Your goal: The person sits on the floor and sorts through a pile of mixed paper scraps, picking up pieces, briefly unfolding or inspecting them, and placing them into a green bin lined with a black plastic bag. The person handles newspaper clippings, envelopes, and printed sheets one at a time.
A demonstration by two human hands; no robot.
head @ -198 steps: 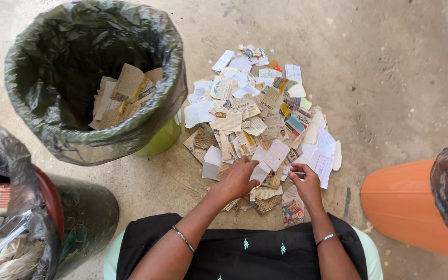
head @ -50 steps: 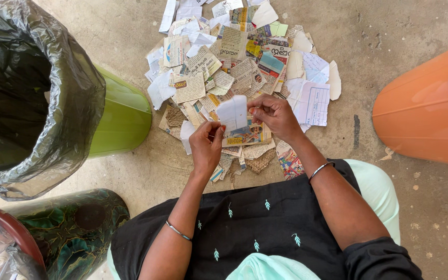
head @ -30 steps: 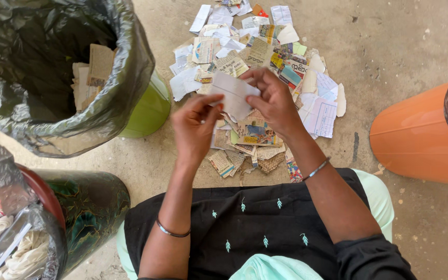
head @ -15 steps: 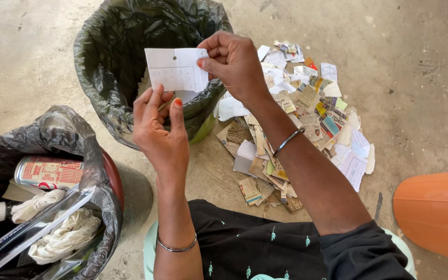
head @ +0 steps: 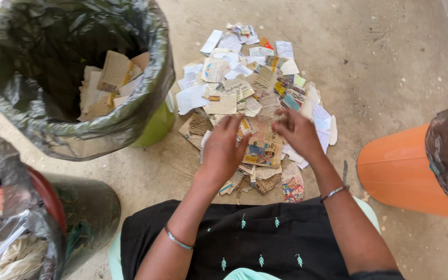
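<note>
Both hands down over the paper pile (head: 257,98) on the floor (head: 390,62), around the centre of the shot. Left hand (head: 223,148) palm-down, fingers loosely spread and reaching toward 12 o'clock, tips touching scraps near a colourful picture clipping (head: 262,152). Not closed on anything visible, more pressing or raking than gripping. Right hand (head: 297,132) just at 3 o'clock of it, fingers pointing toward 10 o'clock, tips a bit blurred, seemingly pinched around a small scrap at the tips, but can't tell for sure whether anything's actually held. Thin bangle on each wrist.

Pile spread roughly top to bottom, long axis running 12 to 6, scraps lying flat at all angles: newsprint, white slips, a few bright bits, some brown woven-looking pieces at the near edge.

At 10 o'clock of the pile, a green bin (head: 154,127) lined with a black bag (head: 37,129), paper pieces already inside. At 8 o'clock, a dark bin (head: 84,212) with a bag, holding cloth and other stuff. At 3 to 4 o'clock, an orange bin (head: 395,171) with its own dark liner. Black garment with small teal leaf marks along the bottom edge.
</note>
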